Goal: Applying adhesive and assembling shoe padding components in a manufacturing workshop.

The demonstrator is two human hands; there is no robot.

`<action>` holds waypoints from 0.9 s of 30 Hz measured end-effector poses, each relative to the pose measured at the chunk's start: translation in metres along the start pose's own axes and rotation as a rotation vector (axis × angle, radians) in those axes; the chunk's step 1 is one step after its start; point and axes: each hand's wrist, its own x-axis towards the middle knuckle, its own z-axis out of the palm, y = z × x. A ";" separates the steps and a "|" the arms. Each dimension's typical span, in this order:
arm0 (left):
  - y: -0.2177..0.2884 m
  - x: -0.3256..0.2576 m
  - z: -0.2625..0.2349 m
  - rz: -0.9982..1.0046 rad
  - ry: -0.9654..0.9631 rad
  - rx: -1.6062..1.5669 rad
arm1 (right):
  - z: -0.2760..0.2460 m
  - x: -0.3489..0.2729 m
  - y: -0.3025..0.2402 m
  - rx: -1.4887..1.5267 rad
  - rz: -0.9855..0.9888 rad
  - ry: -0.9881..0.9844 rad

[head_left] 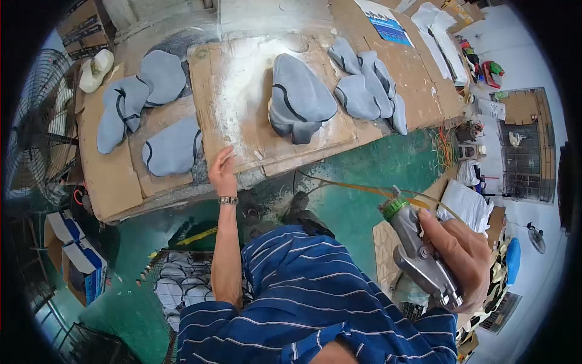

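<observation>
1. At the far left a caged floor fan (37,127) is seen, with a pale shoe last (96,70) lying just behind the left end of the bench.
2. Grey shoe uppers (142,100) are laid out on a brown cardboard sheet (106,176) on the left part of the bench; they are cut from soft fabric with dark edging and are judged light and floppy, best lifted by an edge or from beneath.
3. The left hand (222,171) is stretched forward with its fingers loosely open; nothing is gripped, and the fingertips rest at the near edge of the middle cardboard board (233,91), which is dusted white.
4. A single grey upper (298,100) is set on that board, well apart from the left hand, with a row of further uppers (367,85) overlapping one another to its right.
5. A wire basket (182,285) holding more grey pieces is seen below the left forearm, on the green floor (364,170).
6. The right hand (458,255) is closed around a metal spray gun (418,255), held low at the right, away from the bench, with its green-collared end toward the bench and a thin yellowish hose (351,187) running from it. The gun is judged rigid, fairly heavy and smooth, so the grip is best kept around its body, as here.
</observation>
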 end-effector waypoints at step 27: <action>0.039 0.096 0.173 0.582 -0.386 1.033 | 0.011 -0.145 0.228 0.502 0.166 0.076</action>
